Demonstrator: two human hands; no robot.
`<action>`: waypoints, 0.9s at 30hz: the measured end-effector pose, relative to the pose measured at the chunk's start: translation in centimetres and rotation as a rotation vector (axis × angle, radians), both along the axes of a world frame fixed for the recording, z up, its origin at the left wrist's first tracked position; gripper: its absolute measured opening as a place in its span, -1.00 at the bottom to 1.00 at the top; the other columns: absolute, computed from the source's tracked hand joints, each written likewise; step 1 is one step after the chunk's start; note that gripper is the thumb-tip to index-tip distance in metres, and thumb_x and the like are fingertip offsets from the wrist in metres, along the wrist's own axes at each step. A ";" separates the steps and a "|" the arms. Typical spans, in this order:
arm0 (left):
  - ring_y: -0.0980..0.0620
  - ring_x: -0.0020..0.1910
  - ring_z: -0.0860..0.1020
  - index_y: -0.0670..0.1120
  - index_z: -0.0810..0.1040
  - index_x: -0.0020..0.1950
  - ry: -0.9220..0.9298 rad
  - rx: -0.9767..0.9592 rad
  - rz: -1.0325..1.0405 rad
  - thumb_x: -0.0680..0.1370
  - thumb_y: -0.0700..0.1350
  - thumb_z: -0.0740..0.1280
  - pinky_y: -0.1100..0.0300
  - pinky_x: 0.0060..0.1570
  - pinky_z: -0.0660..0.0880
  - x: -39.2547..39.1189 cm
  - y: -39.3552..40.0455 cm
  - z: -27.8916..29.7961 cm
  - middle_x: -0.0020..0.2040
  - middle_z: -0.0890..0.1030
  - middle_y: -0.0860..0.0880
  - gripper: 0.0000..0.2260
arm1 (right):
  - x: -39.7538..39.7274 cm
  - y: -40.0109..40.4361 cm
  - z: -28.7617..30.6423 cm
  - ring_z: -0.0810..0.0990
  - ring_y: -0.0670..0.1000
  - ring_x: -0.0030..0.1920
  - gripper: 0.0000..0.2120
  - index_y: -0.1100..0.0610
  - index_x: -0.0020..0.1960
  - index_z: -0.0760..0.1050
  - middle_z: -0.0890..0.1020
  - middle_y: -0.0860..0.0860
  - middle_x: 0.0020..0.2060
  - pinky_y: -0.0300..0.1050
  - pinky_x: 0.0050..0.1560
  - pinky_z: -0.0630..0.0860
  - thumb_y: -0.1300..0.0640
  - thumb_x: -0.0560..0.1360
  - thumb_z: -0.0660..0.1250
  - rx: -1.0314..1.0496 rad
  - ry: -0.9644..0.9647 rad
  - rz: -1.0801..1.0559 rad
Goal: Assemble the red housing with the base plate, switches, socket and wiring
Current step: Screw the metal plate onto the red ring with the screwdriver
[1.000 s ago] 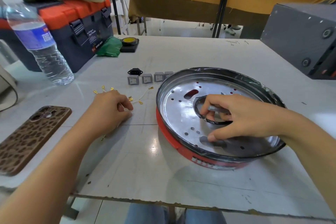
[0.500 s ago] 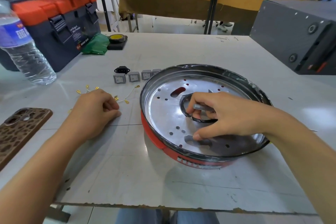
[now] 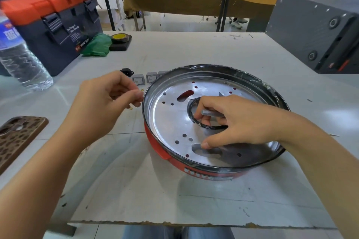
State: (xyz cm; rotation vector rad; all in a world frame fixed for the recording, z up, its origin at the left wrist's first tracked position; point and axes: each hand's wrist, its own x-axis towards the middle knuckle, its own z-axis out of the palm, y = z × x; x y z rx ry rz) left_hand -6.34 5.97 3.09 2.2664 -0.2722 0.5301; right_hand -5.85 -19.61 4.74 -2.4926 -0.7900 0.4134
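Note:
The round red housing (image 3: 165,153) lies on the white table with the perforated silver base plate (image 3: 171,122) seated inside it. My right hand (image 3: 239,122) reaches into the plate's central hole and grips a short grey metal tool (image 3: 210,113). My left hand (image 3: 104,101) hovers just left of the housing rim, thumb and forefinger pinched on a thin wire. The wire's gold terminals (image 3: 142,90) peek out beside the fingertips. Behind that hand sit the black socket (image 3: 126,72) and grey switches (image 3: 137,79), partly hidden by the rim.
At the far left stand a water bottle (image 3: 25,60) and an orange-lidded toolbox (image 3: 52,23), with a green cloth (image 3: 97,44) and a tape roll (image 3: 119,38) beside it. A patterned phone (image 3: 17,137) lies near left. A grey box (image 3: 314,31) occupies the far right.
My left hand has lifted off the table and moved right toward the housing rim, taking the wire with it. My right hand stays in the central hole.

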 end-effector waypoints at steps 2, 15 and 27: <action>0.20 -0.25 0.58 -0.04 0.57 -0.19 -0.030 0.081 -0.023 0.46 -0.16 0.41 0.46 -0.24 0.47 0.0 -0.5 0.5 -0.29 0.62 0.10 -0.94 | 0.0 0.0 -0.1 0.61 0.02 -0.20 -0.64 -0.06 -0.02 0.39 0.54 -0.12 -0.21 -0.12 -0.15 0.48 -0.11 0.31 0.48 0.006 -0.010 0.000; 0.15 -0.28 0.55 0.12 0.60 -0.24 0.125 0.243 -0.479 0.33 0.21 0.32 0.32 -0.29 0.47 -1.0 -4.1 2.6 -0.28 0.62 0.16 -0.80 | 0.5 -0.1 -0.5 0.45 -0.16 -0.40 -0.68 -0.09 -0.11 0.35 0.46 -0.41 -0.34 -0.41 -0.37 0.33 -0.11 0.33 0.47 0.027 -0.065 0.048; 0.15 -0.13 0.62 0.05 0.70 -0.06 0.417 0.364 -0.755 0.47 -0.15 0.41 0.39 -0.11 0.47 -0.1 -4.6 2.9 -0.14 0.65 0.15 -0.87 | 0.5 -0.2 -0.6 0.47 -0.15 -0.38 -0.66 -0.10 -0.05 0.37 0.47 -0.43 -0.32 -0.41 -0.35 0.35 -0.10 0.32 0.48 0.047 -0.052 0.058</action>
